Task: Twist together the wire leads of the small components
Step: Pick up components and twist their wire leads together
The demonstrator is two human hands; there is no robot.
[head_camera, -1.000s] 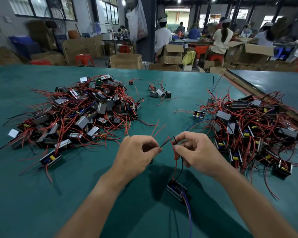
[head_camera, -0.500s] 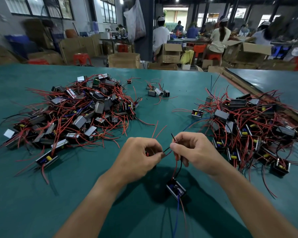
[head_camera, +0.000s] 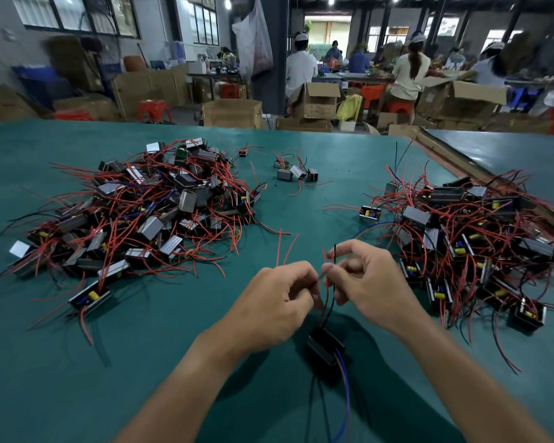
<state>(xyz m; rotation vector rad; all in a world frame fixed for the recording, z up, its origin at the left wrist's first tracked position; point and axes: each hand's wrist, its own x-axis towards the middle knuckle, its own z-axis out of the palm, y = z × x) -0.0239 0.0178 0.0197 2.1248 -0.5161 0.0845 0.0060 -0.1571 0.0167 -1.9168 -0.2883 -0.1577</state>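
Head-worn wide camera looks forward and down over the table point(head_camera: 77, 394).

Component point(head_camera: 325, 345): small black box, low between the wrists. Whether it rests on the table or hangs cannot be told. Its red and black leads point(head_camera: 332, 298) rise side by side from the box and are pinched by the left hand point(head_camera: 269, 302) and right hand point(head_camera: 371, 289). The black tip stands upright above the right fingers. A blue lead point(head_camera: 346, 394) trails toward the viewer.

Left pile point(head_camera: 141, 212): many black and silver boxes tangled in red leads. Right pile point(head_camera: 467, 238): likewise. A cluster point(head_camera: 296, 172) of a few boxes lies farther back between the piles. One loose unit point(head_camera: 370, 213) lies just beside the right pile.
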